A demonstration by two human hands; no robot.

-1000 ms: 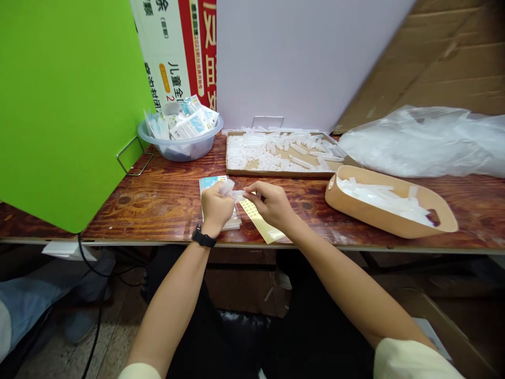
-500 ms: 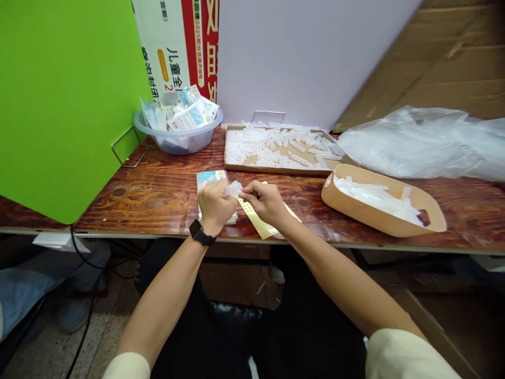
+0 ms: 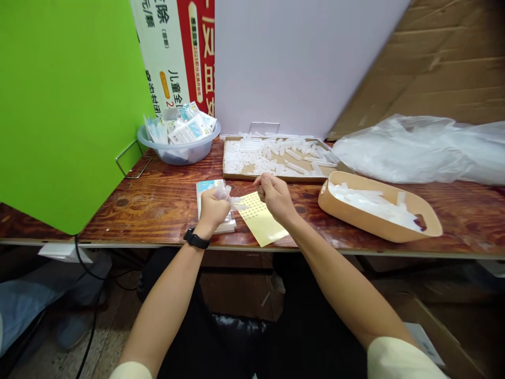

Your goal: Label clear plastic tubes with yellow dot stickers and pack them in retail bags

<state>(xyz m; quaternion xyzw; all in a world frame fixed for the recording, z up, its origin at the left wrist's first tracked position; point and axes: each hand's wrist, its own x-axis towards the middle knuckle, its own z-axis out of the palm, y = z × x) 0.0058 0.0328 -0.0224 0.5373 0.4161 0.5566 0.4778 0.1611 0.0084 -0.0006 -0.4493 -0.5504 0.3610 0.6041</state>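
My left hand (image 3: pixel 212 210), wearing a black watch, is closed around several small translucent plastic tubes (image 3: pixel 233 201) that stick out past the thumb. Under it lies a stack of blue-and-white packets (image 3: pixel 226 227), partly hidden by the hand. To the right, my right hand (image 3: pixel 276 199) is raised with thumb and fingers pinched together; whatever it may hold is too small to make out. Below that hand, a yellow sheet of small round stickers (image 3: pixel 265 226) lies flat on the wooden table. Just behind is a shallow cardboard tray (image 3: pixel 272 178) of small white pieces and clear tubes.
A pale blue basin (image 3: pixel 182 155) full of packets stands at the back left, beside a green panel (image 3: pixel 71 105). On the right are a tan basket (image 3: pixel 374 225) of translucent strips and a large clear plastic bag (image 3: pixel 398 150). A wire stand (image 3: pixel 134 160) sits by the panel.
My hands have come apart: the right has moved up and right, away from the tubes in the left. More of the sticker sheet shows now. The view has tilted up slightly.
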